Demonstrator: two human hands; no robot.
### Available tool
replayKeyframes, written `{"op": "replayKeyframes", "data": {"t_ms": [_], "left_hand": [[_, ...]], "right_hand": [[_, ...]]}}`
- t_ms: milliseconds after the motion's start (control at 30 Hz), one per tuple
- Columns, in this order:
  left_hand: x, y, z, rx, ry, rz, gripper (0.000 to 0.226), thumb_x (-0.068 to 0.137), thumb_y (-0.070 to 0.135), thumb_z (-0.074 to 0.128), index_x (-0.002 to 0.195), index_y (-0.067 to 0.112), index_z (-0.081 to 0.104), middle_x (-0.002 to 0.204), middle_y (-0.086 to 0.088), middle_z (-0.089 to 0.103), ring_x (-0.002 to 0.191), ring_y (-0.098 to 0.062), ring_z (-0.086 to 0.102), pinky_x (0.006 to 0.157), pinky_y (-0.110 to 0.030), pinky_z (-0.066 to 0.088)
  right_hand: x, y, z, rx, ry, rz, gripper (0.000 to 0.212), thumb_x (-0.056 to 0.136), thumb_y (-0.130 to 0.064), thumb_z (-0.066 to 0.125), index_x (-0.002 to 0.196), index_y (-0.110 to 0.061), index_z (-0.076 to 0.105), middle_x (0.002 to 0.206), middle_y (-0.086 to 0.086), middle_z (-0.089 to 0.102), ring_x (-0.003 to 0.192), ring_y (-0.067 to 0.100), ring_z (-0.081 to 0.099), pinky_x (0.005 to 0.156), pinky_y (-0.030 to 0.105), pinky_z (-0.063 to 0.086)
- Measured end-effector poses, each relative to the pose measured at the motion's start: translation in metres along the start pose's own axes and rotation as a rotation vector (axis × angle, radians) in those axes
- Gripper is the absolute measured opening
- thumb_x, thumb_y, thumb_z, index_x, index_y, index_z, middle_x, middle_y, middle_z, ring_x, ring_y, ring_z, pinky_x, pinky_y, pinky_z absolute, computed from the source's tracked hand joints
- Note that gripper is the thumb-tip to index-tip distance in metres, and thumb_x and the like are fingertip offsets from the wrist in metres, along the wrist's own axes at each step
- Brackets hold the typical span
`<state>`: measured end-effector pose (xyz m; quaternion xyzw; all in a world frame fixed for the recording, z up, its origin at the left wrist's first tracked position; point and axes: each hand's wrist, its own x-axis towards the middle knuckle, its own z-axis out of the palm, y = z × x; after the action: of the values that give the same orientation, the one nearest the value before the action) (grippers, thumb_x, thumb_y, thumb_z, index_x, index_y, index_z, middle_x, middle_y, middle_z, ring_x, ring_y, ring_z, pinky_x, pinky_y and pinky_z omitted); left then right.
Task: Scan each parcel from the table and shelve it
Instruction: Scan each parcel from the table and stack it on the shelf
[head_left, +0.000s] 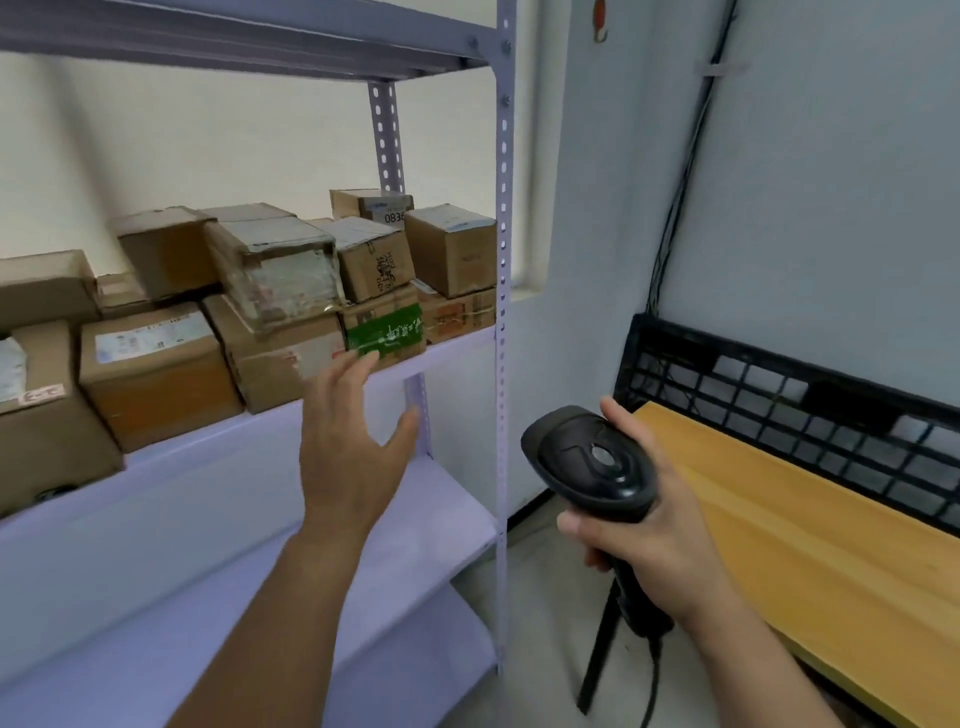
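Observation:
Several brown cardboard parcels are stacked on the middle board of a pale purple metal shelf. One parcel with a green label sits near the shelf's right end. My left hand is raised just below and in front of that parcel, fingers spread, holding nothing; its fingertips reach the green label's lower edge. My right hand grips the handle of a black barcode scanner, whose head points up and left.
A wooden table runs along the right wall with a black plastic crate on it. The shelf's upright post stands between shelf and table. Lower shelf boards show below. Cables hang on the wall.

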<state>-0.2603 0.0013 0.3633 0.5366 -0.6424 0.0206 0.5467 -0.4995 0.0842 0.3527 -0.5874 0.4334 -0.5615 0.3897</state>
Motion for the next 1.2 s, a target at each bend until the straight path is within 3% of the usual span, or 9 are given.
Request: {"op": "replayKeyframes", "data": {"t_ms": [67,167,333,433,533,700,800,1000,1200], "left_hand": [[-0.032,0.012,0.018,-0.044,-0.092,-0.033,0.052,0.084,0.019,0.071,0.131,0.010,0.052,0.130,-0.006,0.050,0.123,-0.018,0.040,0.099,-0.033,0.037],[-0.082,0.038,0.040,-0.147,-0.249,-0.137,0.050,0.085,0.019,0.071,0.131,0.016,0.052,0.120,0.006,0.048,0.118,-0.021,0.047,0.096,-0.033,0.039],[-0.149,0.103,0.068,-0.208,-0.417,-0.136,0.064,0.072,0.056,0.049,0.124,0.020,0.057,0.108,0.012,0.049,0.105,-0.015,0.050,0.088,-0.034,0.044],[-0.178,0.136,0.083,-0.211,-0.439,-0.051,0.057,0.076,0.051,0.053,0.121,0.017,0.059,0.104,0.014,0.049,0.101,-0.010,0.048,0.086,-0.029,0.041],[-0.205,0.172,0.096,-0.208,-0.481,-0.015,0.045,0.080,0.035,0.067,0.120,0.016,0.060,0.106,0.012,0.051,0.102,-0.010,0.049,0.087,-0.025,0.038],[-0.250,0.234,0.120,-0.234,-0.612,0.025,0.045,0.082,0.036,0.066,0.122,0.017,0.059,0.119,0.002,0.056,0.112,-0.014,0.050,0.092,-0.023,0.036],[-0.276,0.275,0.133,-0.269,-0.661,0.045,0.046,0.085,0.027,0.071,0.127,0.018,0.056,0.122,0.002,0.053,0.116,-0.015,0.048,0.093,-0.025,0.037],[-0.323,0.349,0.157,-0.339,-0.757,0.128,0.050,0.086,0.031,0.068,0.132,0.021,0.051,0.125,0.006,0.051,0.116,-0.011,0.047,0.094,-0.030,0.042],[-0.356,0.403,0.186,-0.420,-0.874,0.218,0.049,0.087,0.036,0.065,0.132,0.023,0.050,0.118,0.016,0.044,0.114,-0.007,0.046,0.090,-0.025,0.040]], "right_hand": [[-0.017,0.001,-0.014,-0.005,0.025,0.006,0.095,0.061,-0.003,0.087,0.131,-0.053,0.048,0.110,-0.004,0.066,0.060,0.019,0.063,0.049,0.033,0.053],[-0.047,0.001,-0.041,-0.017,0.044,0.024,0.096,0.063,-0.001,0.087,0.133,-0.052,0.046,0.112,-0.001,0.065,0.060,0.017,0.064,0.048,0.030,0.051],[-0.105,-0.003,-0.093,-0.044,0.109,0.053,0.093,0.062,-0.008,0.086,0.130,-0.057,0.046,0.111,-0.008,0.067,0.066,0.011,0.065,0.049,0.029,0.052],[-0.139,-0.009,-0.128,-0.081,0.143,0.063,0.094,0.067,-0.002,0.086,0.133,-0.054,0.043,0.108,-0.015,0.067,0.060,0.014,0.064,0.049,0.031,0.053],[-0.172,-0.012,-0.164,-0.099,0.189,0.068,0.094,0.066,-0.005,0.086,0.131,-0.059,0.044,0.109,-0.011,0.066,0.059,0.017,0.063,0.050,0.032,0.054],[-0.228,-0.018,-0.221,-0.105,0.282,0.089,0.094,0.068,0.004,0.084,0.136,-0.048,0.043,0.109,-0.008,0.066,0.058,0.015,0.063,0.050,0.030,0.053],[-0.261,-0.021,-0.255,-0.119,0.343,0.096,0.095,0.066,-0.002,0.086,0.138,-0.046,0.043,0.115,-0.004,0.064,0.060,0.018,0.064,0.050,0.032,0.054],[-0.322,-0.034,-0.315,-0.156,0.465,0.122,0.095,0.067,0.004,0.085,0.136,-0.048,0.044,0.117,-0.002,0.065,0.063,0.020,0.064,0.051,0.038,0.057],[-0.373,-0.041,-0.358,-0.181,0.640,0.144,0.091,0.060,-0.013,0.085,0.127,-0.061,0.047,0.117,-0.003,0.065,0.057,0.020,0.064,0.051,0.034,0.054]]}}
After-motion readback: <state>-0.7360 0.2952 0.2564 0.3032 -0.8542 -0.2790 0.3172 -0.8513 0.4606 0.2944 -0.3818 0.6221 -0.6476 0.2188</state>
